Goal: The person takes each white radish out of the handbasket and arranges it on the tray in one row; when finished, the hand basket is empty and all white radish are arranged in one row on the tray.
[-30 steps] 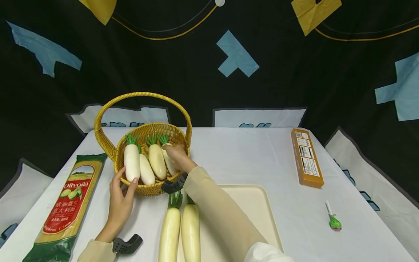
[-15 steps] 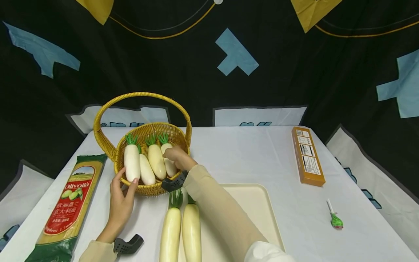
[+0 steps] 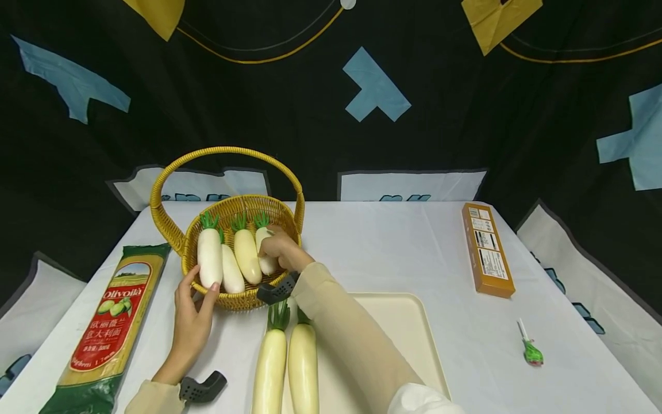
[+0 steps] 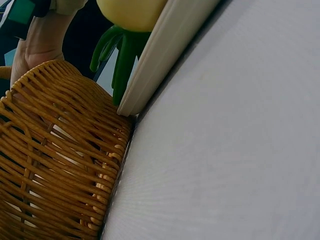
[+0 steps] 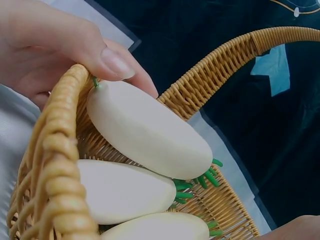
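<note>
Yellow wicker forms the basket (image 3: pixel 238 302) standing on the table (image 3: pixel 362 247), with four pale radishes (image 3: pixel 233 271) inside. The left hand (image 3: pixel 192 322), thumb and forefinger slightly parted, grips the leftmost radish (image 3: pixel 209 256) by its lower end; the right hand (image 3: pixel 284 250), fingers curled, holds the rightmost radish (image 3: pixel 267 265). Two longer radishes (image 3: pixel 303 368) lie at the left side of a cream tray (image 3: pixel 395 322).

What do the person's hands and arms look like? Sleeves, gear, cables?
Left hand and right hand are gloveless. Both arms wear beige long sleeves; white gathered fabric shows higher on the right arm. Each wrist carries a black curved piece dotted with small holes: left piece, right piece. No cables or lettering visible on either arm.
</note>
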The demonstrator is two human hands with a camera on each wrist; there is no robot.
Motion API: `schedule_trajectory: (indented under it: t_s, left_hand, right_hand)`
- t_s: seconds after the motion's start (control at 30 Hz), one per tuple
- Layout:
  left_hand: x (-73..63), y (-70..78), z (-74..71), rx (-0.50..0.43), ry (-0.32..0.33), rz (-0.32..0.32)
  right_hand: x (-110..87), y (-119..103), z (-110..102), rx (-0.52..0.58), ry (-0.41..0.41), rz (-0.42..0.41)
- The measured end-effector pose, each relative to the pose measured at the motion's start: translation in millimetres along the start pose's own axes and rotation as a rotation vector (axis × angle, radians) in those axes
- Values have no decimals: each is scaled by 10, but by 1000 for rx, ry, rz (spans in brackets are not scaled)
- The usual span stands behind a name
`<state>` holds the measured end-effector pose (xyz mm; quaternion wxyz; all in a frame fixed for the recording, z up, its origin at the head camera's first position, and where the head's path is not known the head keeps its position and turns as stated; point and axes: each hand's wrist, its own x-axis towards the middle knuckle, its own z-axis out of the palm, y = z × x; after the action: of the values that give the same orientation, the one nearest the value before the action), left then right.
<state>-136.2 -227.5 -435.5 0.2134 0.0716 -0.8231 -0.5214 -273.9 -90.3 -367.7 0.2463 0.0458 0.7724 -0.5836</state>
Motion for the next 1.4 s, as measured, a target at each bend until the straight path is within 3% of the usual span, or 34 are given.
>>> schedule_trajectory:
  t_s: [0.37, 0.6, 0.83, 1.0, 1.23, 1.4]
  left_hand:
    - [29, -2, 5, -1, 2, 13]
    - [45, -3, -9, 10, -2, 8]
    - [38, 14, -25, 18, 7, -1]
    - [31, -14, -17, 28, 2, -25]
    - [22, -25, -19, 12, 0, -10]
    - [4, -12, -15, 8, -9, 0]
  right_hand:
    - [-5, 0, -100, 71, -118, -41]
    - [25, -1, -123, 249, -196, -37]
    - [39, 42, -190, 374, -356, -69]
    - [-6, 87, -245, 461, -466, -47]
    - [-113, 141, -360, 436, -607, -119]
    - [-301, 223, -555, 380, -665, -184]
